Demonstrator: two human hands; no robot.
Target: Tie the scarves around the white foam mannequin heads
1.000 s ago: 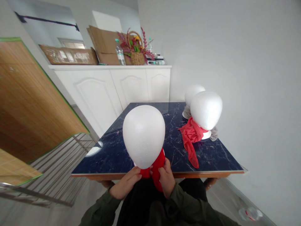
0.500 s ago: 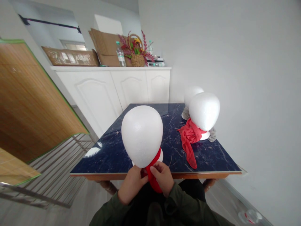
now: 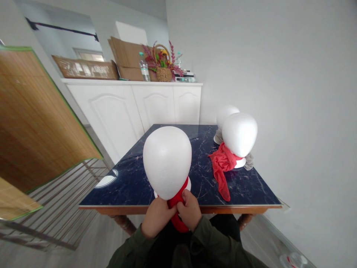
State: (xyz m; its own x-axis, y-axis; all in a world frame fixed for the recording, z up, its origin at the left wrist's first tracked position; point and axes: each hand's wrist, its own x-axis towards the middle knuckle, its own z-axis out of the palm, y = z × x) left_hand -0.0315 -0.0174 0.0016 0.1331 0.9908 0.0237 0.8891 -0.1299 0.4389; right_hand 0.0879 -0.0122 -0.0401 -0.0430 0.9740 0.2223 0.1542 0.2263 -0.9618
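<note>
A white foam mannequin head (image 3: 167, 160) stands at the table's front edge, with a red scarf (image 3: 178, 223) wrapped round its neck. Just below its chin, my left hand (image 3: 158, 216) is closed on the scarf from the left. My right hand (image 3: 190, 210) pinches the same scarf from the right, its fingers close to the left thumb. Part of the cloth hangs in a loop below both hands, over the table edge. The fingertips and the cloth between them are partly hidden.
On the dark blue marbled table (image 3: 203, 178), a second foam head (image 3: 240, 134) wears a red scarf (image 3: 223, 167). Behind it stands another foam head (image 3: 226, 114) with grey cloth. A metal rack (image 3: 64, 208) is at left, a white cabinet (image 3: 117, 108) behind.
My right hand has shifted slightly left and turned inward, closer to my left hand. The scarf's hanging part has moved left with it. The view has shifted a little.
</note>
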